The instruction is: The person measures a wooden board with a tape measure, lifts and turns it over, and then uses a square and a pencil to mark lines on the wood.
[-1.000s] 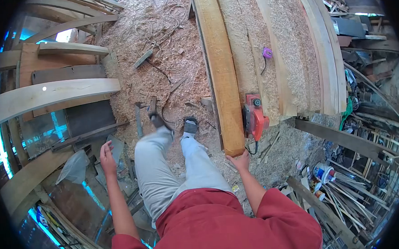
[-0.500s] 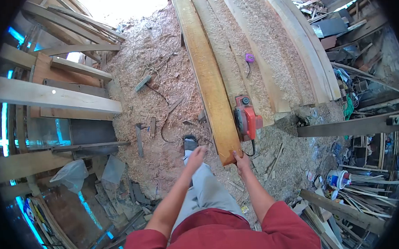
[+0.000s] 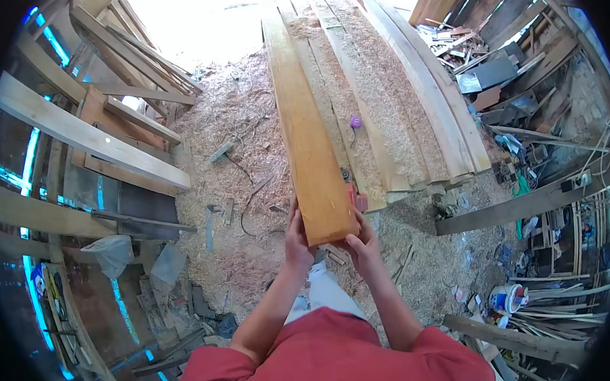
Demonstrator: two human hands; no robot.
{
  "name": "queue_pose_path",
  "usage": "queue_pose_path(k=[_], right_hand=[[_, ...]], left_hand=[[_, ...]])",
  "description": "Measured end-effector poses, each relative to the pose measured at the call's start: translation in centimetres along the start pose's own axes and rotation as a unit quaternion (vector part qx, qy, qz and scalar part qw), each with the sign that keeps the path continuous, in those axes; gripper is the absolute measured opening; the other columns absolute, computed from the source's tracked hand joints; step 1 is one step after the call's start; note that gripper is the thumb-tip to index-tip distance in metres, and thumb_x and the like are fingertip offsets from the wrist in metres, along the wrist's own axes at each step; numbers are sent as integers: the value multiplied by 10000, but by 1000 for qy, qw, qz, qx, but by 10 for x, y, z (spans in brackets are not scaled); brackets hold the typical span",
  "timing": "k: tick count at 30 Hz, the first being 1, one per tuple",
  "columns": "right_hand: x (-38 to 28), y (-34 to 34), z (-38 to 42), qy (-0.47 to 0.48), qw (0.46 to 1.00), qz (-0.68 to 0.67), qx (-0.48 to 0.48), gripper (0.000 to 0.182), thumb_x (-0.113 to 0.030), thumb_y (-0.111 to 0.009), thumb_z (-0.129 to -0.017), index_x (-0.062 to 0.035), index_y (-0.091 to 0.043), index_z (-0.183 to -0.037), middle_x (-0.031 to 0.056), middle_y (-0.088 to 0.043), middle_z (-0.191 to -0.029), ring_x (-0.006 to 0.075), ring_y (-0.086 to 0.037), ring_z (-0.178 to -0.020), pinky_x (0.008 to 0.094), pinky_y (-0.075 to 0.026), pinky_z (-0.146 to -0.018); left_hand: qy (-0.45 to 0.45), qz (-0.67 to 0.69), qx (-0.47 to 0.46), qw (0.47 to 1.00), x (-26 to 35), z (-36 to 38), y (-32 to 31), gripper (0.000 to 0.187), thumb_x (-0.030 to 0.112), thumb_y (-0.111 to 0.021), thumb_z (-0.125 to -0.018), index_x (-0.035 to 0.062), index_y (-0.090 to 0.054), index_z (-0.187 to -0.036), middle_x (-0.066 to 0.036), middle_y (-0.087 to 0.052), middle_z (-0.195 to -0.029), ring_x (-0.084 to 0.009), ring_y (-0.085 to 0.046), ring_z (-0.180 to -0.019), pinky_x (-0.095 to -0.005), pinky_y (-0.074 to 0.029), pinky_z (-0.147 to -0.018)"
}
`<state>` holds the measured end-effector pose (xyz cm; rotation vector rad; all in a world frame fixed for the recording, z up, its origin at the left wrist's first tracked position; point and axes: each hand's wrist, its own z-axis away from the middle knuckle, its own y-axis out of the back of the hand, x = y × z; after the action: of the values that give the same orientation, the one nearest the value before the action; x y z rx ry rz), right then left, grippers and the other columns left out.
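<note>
A long orange-brown wooden plank (image 3: pixel 309 142) runs away from me, its near end raised toward my chest. My left hand (image 3: pixel 297 238) grips the left edge of that end, fingers wrapped round the side. On the right corner, my right hand (image 3: pixel 363 242) holds the plank with the thumb near the top and the fingers under it. A red power planer (image 3: pixel 358 199) sits just right of the plank, partly hidden behind it. Farther right, a purple tape measure (image 3: pixel 355 121) lies on boards (image 3: pixel 378 145) strewn with shavings.
Wood shavings cover the floor (image 3: pixel 239 187), where a grey-green power strip (image 3: pixel 221 152) and a cable lie. Timber beams (image 3: pixel 95 136) lean at the left. At the right are a crossing beam (image 3: pixel 506 211), a white bucket (image 3: pixel 507 298) and scrap sticks.
My left hand has moved from free air onto the plank's left edge. The near end is lifted and now partly covers the planer. The view has shifted.
</note>
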<state>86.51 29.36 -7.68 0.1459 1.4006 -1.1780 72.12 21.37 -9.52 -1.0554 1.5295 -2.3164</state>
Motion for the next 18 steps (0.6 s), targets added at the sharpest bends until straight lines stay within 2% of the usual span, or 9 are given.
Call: queue_pose_path(k=[2,4,6,7,9,10,12,14,18], right_hand=[[-33,-10,-4,133,987,65,-63,702,9,-669,-926,6,-354,-1553,145,-595,-1367,265,-669,-1157,405,-640,-865],[-101,-19,-20,127,969,188,-94,688,51,-680,-908,14,-393,-1532,154,-630,-1311,256,-698,-1093,370,-644,-828],[-135,-47,-31,180,971,134,-85,636,53,-675,-921,43,-420,-1503,154,-672,-1221,224,-719,-1011,332,-648,-758],[-157,-62,-33,199,966,144,-86,589,47,-670,-932,64,-441,-1475,154,-687,-1177,214,-728,-962,327,-649,-725],[-195,-86,-36,218,960,155,-87,544,42,-664,-944,85,-461,-1446,155,-703,-1133,205,-736,-914,322,-650,-692],[-210,-94,-39,237,953,163,-91,491,23,-674,-949,97,-494,-1401,159,-712,-1089,198,-739,-855,316,-649,-671],[-230,-108,-47,264,944,169,-101,442,4,-683,-955,109,-527,-1355,163,-722,-1046,192,-743,-796,311,-648,-649],[-243,-120,-55,312,933,138,-111,314,-109,-674,-995,82,-610,-1235,146,-732,-945,209,-752,-728,311,-637,-617],[-266,-138,-62,345,923,136,-103,288,-133,-662,-1014,74,-617,-1209,144,-733,-929,200,-749,-715,309,-640,-619]], left_hand=[[-12,34,-27,999,11,-4,-47,518,179,-368,-1126,20,-261,-1607,-94,-432,-1587,-220,-464,-1429,-387,-429,-1161],[-164,-135,-142,967,17,-2,-96,534,209,-360,-1129,44,-225,-1619,-93,-439,-1574,-230,-480,-1416,-403,-428,-1166],[-63,26,-134,989,38,-16,-138,557,281,-341,-1136,46,-207,-1622,-97,-445,-1566,-241,-480,-1413,-426,-405,-1184],[-66,27,-136,988,41,-23,-152,557,281,-341,-1136,46,-207,-1622,-97,-445,-1566,-241,-480,-1413,-426,-405,-1184],[-291,-216,-224,905,42,-36,-176,551,329,-308,-1139,50,-249,-1609,-110,-455,-1554,-247,-464,-1421,-440,-365,-1212],[-292,-215,-225,904,46,-39,-189,551,329,-308,-1139,50,-249,-1609,-110,-455,-1554,-247,-464,-1421,-440,-365,-1212],[-180,24,-175,968,60,-45,-217,539,332,-342,-1132,50,-297,-1589,-116,-455,-1553,-240,-435,-1435,-432,-320,-1236],[-194,25,-204,959,65,-52,-232,532,336,-360,-1128,63,-317,-1583,-110,-457,-1550,-235,-426,-1438,-427,-310,-1240],[-221,10,-252,942,72,-67,-243,557,316,-453,-1108,68,-315,-1587,-82,-467,-1537,-206,-436,-1408,-409,-297,-1236]])
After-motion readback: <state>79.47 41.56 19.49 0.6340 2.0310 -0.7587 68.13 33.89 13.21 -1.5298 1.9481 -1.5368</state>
